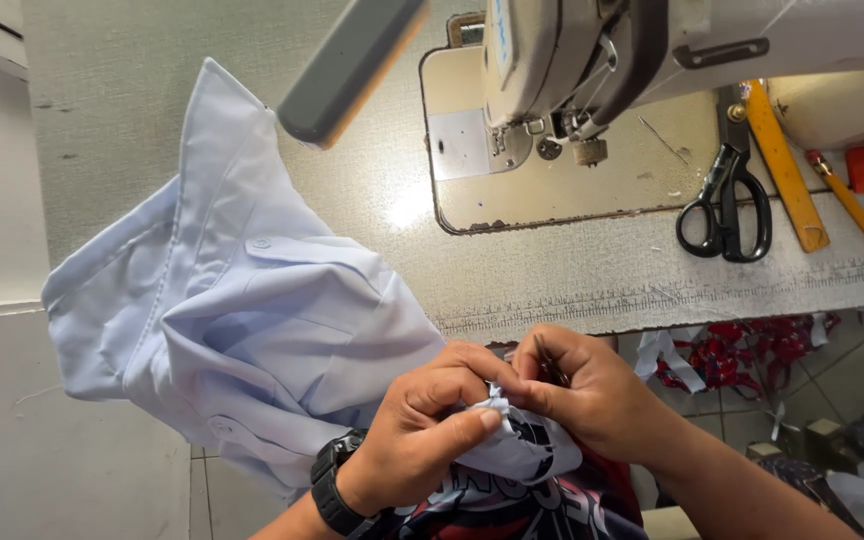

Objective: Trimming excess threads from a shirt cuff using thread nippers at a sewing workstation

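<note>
A fold of the pale blue shirt point(252, 310) is pinched between the left hand point(422, 430) and right hand point(592, 390), fingers pressed together, below the sewing machine point(592, 60); careful picking at the seam seems required next.

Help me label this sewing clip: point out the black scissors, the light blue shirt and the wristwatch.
black scissors point(725, 215), head view, on the black handle loops.
light blue shirt point(242, 310), head view, on the front panel below the button.
wristwatch point(335, 487), head view, on the black strap at the left wrist.

Bright, even light; glare spot on table point(407, 205); edges bent by wide lens; sharp focus.
</note>
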